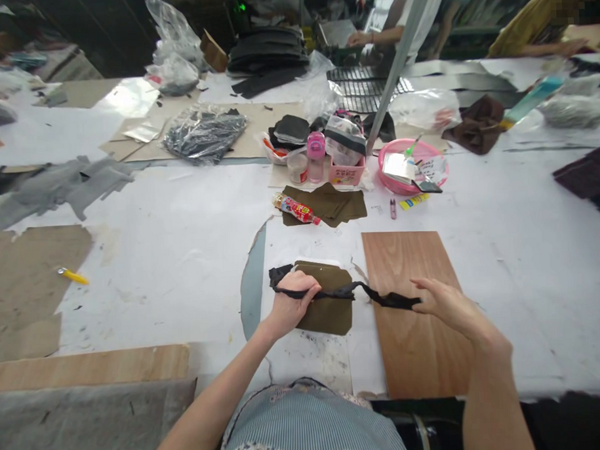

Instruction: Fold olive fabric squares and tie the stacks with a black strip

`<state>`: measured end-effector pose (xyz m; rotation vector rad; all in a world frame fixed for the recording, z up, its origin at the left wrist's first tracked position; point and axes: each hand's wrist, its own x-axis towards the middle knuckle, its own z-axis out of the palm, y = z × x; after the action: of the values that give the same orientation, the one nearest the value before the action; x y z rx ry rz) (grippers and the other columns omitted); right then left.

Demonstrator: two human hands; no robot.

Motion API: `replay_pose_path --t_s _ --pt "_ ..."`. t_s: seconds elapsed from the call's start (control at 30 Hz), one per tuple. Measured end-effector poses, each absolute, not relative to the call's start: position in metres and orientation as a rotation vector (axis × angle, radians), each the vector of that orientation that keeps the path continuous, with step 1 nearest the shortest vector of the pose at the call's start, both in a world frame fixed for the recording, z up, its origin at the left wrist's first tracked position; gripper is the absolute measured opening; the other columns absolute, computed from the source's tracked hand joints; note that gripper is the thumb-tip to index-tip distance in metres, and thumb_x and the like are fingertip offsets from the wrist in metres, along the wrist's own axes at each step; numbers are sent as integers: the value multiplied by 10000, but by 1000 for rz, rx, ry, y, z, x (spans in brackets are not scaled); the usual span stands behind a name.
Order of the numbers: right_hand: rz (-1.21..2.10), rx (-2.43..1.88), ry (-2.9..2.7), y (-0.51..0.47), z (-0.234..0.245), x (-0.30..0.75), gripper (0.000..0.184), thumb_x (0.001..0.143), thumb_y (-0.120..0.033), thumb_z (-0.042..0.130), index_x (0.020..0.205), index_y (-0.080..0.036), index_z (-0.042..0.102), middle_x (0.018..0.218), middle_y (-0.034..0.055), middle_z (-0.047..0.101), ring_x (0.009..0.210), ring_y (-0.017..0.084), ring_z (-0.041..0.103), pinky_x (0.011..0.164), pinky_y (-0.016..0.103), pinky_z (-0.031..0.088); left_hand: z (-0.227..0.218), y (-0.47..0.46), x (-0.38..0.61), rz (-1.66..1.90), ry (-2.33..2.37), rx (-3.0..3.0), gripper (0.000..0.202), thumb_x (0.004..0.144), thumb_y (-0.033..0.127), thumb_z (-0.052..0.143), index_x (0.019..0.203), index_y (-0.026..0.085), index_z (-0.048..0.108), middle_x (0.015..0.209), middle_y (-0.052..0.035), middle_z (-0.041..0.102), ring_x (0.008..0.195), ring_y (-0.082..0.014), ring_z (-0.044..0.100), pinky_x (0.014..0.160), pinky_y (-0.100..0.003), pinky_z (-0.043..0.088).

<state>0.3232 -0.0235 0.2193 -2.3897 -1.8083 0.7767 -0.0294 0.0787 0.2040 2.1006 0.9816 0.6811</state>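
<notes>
A long, thin black strip of fabric (394, 301) stretches between my two hands, twisted near its middle. My left hand (293, 302) is closed on the strip above a stack of olive-brown fabric pieces (327, 316) with cut corners. A crumpled black end (280, 275) of the strip pokes out past that hand. Over the wooden board (413, 352), my right hand (445, 305) pinches the strip's other end between thumb and fingers, its other fingers partly out.
Beyond the stack, a red-labelled bottle (297, 208) lies on more olive pieces (346, 204). A pink basket (387, 176) of small items stands behind the board. A yellow cutter (73, 275) lies at left. A metal pole (402, 57) rises at the back; two people work beyond.
</notes>
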Motion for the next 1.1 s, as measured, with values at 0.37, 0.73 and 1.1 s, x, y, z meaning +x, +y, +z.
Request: replay_pose_path --t_s 0.37,0.73,1.1 --pt "671 -1566 -1994 28 234 196 120 911 -231 566 944 -248 680 934 45 619 917 187 575 798 328 497 204 80 -30 623 991 2096 390 983 397 380 713 201 582 709 -34 600 725 -180 510 714 -331 376" --pt "678 -1733 -1890 6 222 193 167 975 -298 405 1006 -209 543 638 -27 566 529 137 531 552 254 379 209 81 -32 856 988 1918 285 969 314 449 790 196 636 866 -51 625 840 -172 562 782 -313 447" --pt "1047 -1705 -1680 -19 188 227 337 964 -420 435 752 -206 587 574 -52 449 523 90 392 502 213 303 200 86 -59 815 1133 2178 269 942 291 488 699 199 557 785 -47 572 825 -186 507 756 -322 434"
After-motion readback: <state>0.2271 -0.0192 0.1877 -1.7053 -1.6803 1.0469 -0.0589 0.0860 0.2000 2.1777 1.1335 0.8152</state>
